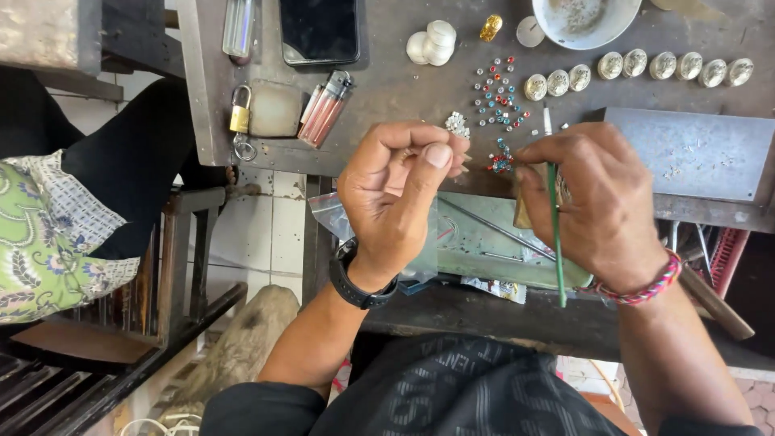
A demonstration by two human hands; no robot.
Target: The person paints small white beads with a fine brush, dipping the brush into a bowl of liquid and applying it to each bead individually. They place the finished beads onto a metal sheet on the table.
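Note:
My left hand (400,194) is closed, thumb and fingers pinching a small jewelled piece (460,153) that is mostly hidden by the fingers. My right hand (601,198) grips a thin green-handled tool (555,242), its tip pointing up toward a cluster of tiny red and blue stones (500,164) lying between both hands. More small red, blue and clear stones (499,98) are scattered on the dark workbench (387,81) just beyond. A black watch is on my left wrist, a braided band on the right.
A row of round silver pieces (638,69) runs along the back right by a white bowl (583,20). A phone (320,31), two lighters (324,107), a padlock (240,117) and a metal plate (686,153) lie about. A seated person's patterned clothing (48,234) is at left.

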